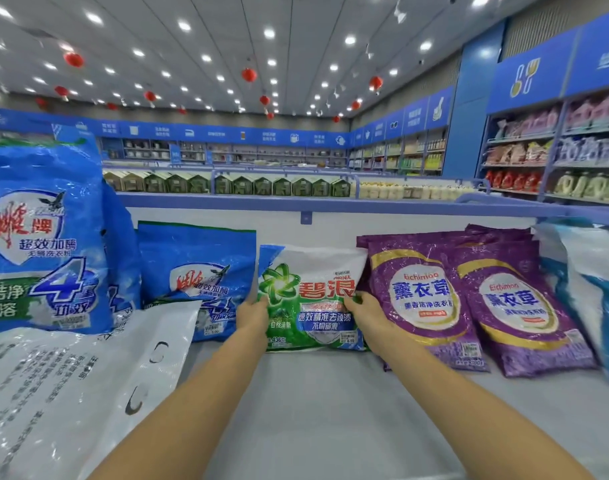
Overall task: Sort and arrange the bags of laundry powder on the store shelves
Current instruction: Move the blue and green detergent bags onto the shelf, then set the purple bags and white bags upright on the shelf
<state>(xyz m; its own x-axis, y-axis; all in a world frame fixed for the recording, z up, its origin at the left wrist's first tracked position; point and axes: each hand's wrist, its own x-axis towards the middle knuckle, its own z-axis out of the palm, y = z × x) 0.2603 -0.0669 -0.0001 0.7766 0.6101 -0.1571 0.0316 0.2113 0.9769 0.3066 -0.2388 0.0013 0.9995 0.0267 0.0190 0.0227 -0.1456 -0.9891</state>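
Ariel bag (pixel 313 271) stands on the shelf (pixel 330 393), eagle-logo bags (pixel 199 258) left, Eichimoo bags (pixel 420 271) right.

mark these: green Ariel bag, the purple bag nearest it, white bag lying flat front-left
green Ariel bag (pixel 325 289): head view, on the red lettering at its centre.
nearest purple bag (pixel 421 299): head view, on its white oval label.
white bag (pixel 71 375): head view, on its printed panel.

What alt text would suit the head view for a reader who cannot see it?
The left hand and right hand grip the sides of a green-and-white bag standing on a grey shelf. Blue bags stand left of it, purple bags right.
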